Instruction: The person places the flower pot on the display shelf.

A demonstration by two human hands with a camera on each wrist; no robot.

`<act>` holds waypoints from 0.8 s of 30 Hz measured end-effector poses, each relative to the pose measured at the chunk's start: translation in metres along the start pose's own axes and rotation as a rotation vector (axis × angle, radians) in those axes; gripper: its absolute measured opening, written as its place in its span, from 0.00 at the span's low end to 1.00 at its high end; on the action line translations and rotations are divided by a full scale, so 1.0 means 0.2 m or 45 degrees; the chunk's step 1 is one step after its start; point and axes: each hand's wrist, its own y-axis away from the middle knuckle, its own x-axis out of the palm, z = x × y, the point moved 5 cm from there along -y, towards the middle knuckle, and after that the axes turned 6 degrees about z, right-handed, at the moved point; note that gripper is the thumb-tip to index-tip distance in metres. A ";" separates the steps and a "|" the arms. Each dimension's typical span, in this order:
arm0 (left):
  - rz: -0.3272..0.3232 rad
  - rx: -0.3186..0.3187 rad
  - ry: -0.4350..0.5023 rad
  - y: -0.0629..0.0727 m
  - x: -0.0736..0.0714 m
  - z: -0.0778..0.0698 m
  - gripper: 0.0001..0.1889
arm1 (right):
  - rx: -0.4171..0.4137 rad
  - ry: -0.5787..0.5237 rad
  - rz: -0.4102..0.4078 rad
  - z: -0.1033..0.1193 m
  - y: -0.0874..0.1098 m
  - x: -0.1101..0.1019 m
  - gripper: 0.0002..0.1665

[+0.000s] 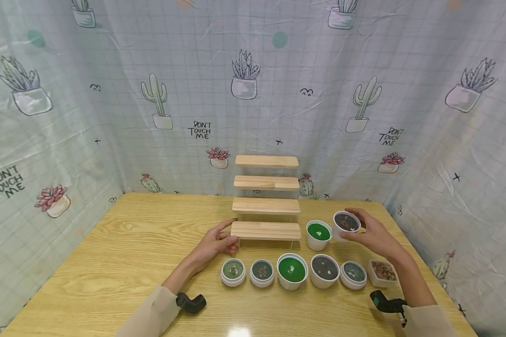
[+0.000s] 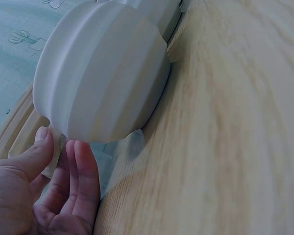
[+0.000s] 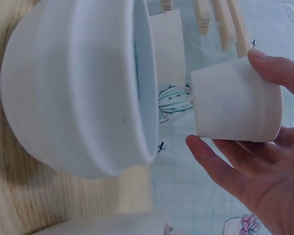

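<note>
My right hand (image 1: 376,238) grips a white cup (image 1: 346,223) with a dark top, thumb on the near side and fingers behind. In the right wrist view the held white cup (image 3: 230,103) is tilted, its side between thumb and fingers. My left hand (image 1: 212,244) holds the left end of the lowest step of a four-step wooden display stand (image 1: 265,230). A white cup with a green top (image 1: 318,232) stands between the stand and the held cup. In the left wrist view a ribbed white jar (image 2: 108,73) hides part of the stand.
In front of the stand is a row: a green-topped jar (image 1: 233,270), a dark-topped jar (image 1: 262,271), a larger green cup (image 1: 292,270), a grey-black cup (image 1: 324,270) and a grey-topped jar (image 1: 353,273). A square tub of brown pebbles (image 1: 383,272) ends it. A patterned curtain (image 1: 194,93) hangs behind.
</note>
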 end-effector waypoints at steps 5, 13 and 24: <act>-0.003 -0.003 0.008 0.00 0.00 0.00 0.38 | -0.015 0.021 -0.027 0.03 0.01 -0.01 0.47; -0.005 -0.008 0.001 0.00 0.00 0.00 0.38 | -0.027 0.016 -0.035 0.06 0.02 -0.02 0.47; -0.004 -0.013 -0.003 0.01 0.00 -0.01 0.39 | -0.017 -0.012 -0.056 0.10 0.02 -0.03 0.47</act>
